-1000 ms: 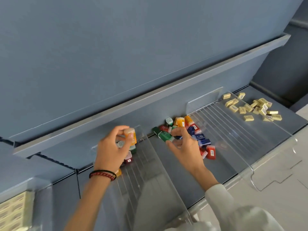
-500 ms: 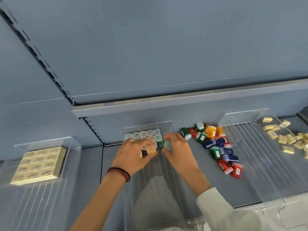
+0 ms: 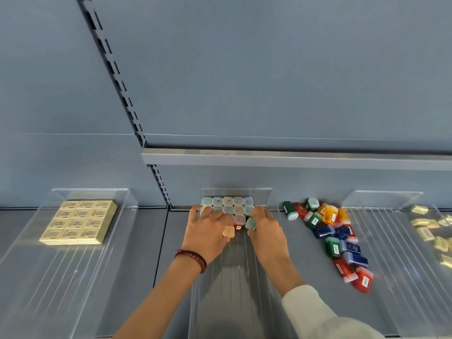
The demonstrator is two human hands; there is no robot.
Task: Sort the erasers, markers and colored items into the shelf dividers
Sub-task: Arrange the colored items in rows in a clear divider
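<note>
Left hand (image 3: 208, 232) pinches orange-capped box (image 3: 229, 232), right hand (image 3: 266, 232) pinches green-capped box (image 3: 250, 223); both at middle divider tray (image 3: 234, 294), beside standing rows (image 3: 228, 205). Stacked erasers (image 3: 78, 222) left (looks finished). Left to do: loose coloured pile (image 3: 330, 238), scattered erasers (image 3: 426, 232). Roughly halfway.

Blue-grey back panel (image 3: 269, 69) fills the far side, plain finish. Slotted metal upright (image 3: 117, 77) runs diagonally down it from top left to the shelf line, with a row of dark slots along it. Grey upper shelf lip (image 3: 293, 162) spans from the upright to the right edge. Below it is the grey shelf deck (image 3: 305, 277), with a dark seam (image 3: 162, 241) between the left and middle bays.
</note>
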